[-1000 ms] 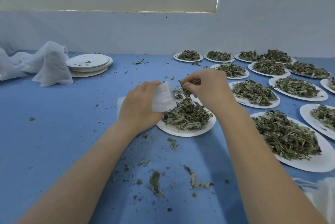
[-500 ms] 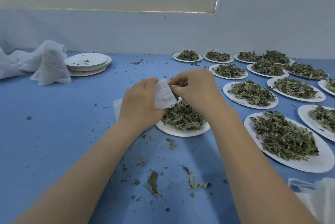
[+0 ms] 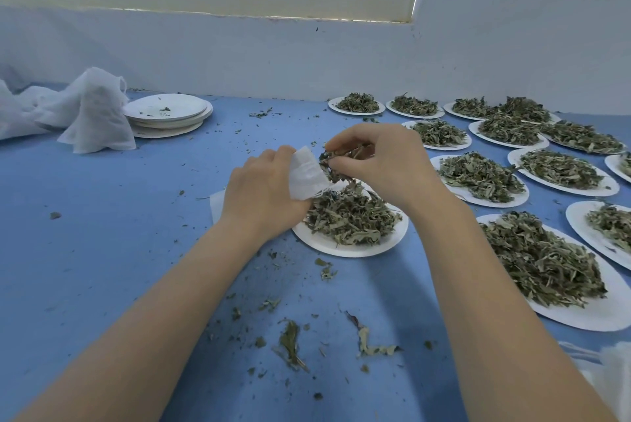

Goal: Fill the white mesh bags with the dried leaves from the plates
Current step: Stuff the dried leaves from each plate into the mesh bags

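The left hand [image 3: 263, 189] grips a small white mesh bag [image 3: 307, 172], fingers curled round it so that its mouth faces toward three o'clock. The right hand [image 3: 382, 162] pinches a clump of dried leaves [image 3: 336, 162] between thumb and fingertips, right at the bag's mouth; whether any leaf is already inside I cannot tell, since the fingers hide the opening. Both hands hang just above the working plate [image 3: 351, 249], which sits at the centre of the blue table [image 3: 102, 233] and still carries a heap of leaves [image 3: 348, 216]; the plate's near rim is bare white.

From one to four o'clock the table is crowded: leaf-laden plates [image 3: 546, 315] stand rim beside rim (some overlapping at the far end) and run out to the right edge of view and back to the white wall [image 3: 239, 56]. The nearest of them lies just beside the right forearm.

The open ground is on the other side. From seven to ten o'clock the blue surface holds only crumbs, and loose leaf scraps [image 3: 290, 343] lie between the two forearms at six o'clock. At ten o'clock, near the wall, a stack of emptied plates [image 3: 167, 114] touches a heap of white mesh bags [image 3: 92, 117] that runs off the left edge. A bit of white mesh [image 3: 611, 370] shows at the lower right corner, at five o'clock.
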Action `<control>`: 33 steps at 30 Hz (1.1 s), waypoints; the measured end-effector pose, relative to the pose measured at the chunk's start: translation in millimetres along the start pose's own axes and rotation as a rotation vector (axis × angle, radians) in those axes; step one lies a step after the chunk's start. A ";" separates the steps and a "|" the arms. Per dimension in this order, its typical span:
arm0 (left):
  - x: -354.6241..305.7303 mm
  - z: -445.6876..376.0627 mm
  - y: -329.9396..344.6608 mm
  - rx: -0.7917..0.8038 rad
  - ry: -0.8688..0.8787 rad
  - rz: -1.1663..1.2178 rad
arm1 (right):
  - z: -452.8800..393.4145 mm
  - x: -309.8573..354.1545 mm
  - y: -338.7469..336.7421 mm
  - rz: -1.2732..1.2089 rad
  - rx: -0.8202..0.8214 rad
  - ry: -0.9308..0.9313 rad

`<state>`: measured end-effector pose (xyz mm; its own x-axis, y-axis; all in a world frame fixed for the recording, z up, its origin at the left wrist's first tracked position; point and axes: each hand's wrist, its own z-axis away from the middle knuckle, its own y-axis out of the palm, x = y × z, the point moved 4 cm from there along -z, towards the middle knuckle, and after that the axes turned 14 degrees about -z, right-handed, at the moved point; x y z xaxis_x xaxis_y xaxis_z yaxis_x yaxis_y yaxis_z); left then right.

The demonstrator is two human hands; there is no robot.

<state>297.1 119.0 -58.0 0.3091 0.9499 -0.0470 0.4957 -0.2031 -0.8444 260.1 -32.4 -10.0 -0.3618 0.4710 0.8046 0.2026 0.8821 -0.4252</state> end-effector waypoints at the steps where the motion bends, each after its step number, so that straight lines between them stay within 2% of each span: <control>1: -0.5 0.0 -0.1 0.000 0.007 -0.012 | 0.3 -0.6 0.9 -0.009 0.013 0.004; 6: -4.3 1.5 -0.6 -0.022 0.059 0.017 | 4.7 -4.9 8.7 -0.100 0.128 0.032; 13: -5.4 4.0 -2.1 -0.039 0.059 0.124 | 6.8 -19.1 13.7 -0.277 0.242 0.224; 23: -9.1 4.3 -6.7 -0.027 -0.027 0.284 | 2.7 -24.2 0.6 -0.325 -0.160 0.136; 27: -13.9 5.5 -6.9 -0.040 0.012 0.246 | 2.4 -23.9 4.5 -0.283 -0.206 0.109; 33: -19.0 6.4 -5.8 -0.039 0.015 0.239 | 3.1 -19.0 12.4 -0.256 -0.179 0.086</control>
<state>283.2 103.7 -55.6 0.4334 0.8702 -0.2343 0.4382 -0.4307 -0.7890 266.6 -30.4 -31.8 -0.3449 0.2244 0.9114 0.2749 0.9526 -0.1305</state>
